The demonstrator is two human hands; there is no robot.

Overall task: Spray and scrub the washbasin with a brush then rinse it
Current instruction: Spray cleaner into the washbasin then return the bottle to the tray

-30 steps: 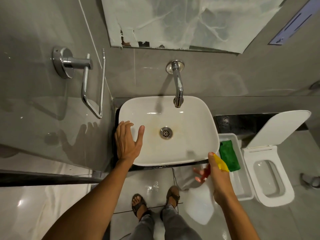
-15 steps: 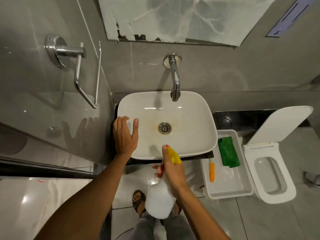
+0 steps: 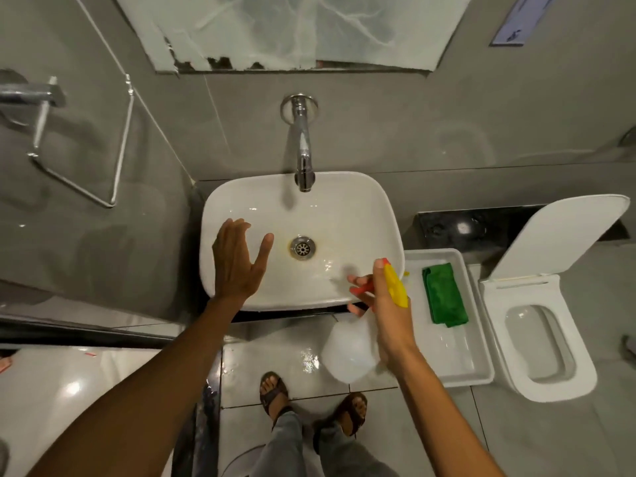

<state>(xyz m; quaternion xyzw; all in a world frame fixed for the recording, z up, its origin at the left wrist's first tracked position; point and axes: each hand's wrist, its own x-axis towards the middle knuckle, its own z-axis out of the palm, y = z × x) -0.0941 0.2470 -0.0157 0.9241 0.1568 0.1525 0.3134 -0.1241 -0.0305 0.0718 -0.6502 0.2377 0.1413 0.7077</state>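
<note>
The white washbasin (image 3: 361, 208) sits below a chrome wall tap (image 3: 303, 156), with a steel drain (image 3: 303, 248) ringed by a yellowish stain. My left hand (image 3: 237, 263) is spread flat over the basin's left side, fingers apart and holding nothing. At the basin's front right corner my right hand (image 3: 389, 304) grips a translucent spray bottle (image 3: 351, 352) with a yellow head and red trigger, nozzle toward the bowl, fingers on the trigger. No brush is visible.
A white tray (image 3: 457, 366) on the floor right of the basin holds a folded green cloth (image 3: 444, 294). Further right stands a toilet (image 3: 540, 339) with its lid up. A chrome towel holder (image 3: 79, 142) projects from the left wall. Wet floor tiles and my sandalled feet (image 3: 309, 397) lie below.
My right hand has carried the spray bottle from the basin's front middle to its front right corner. My left hand slid from the left rim further into the bowl.
</note>
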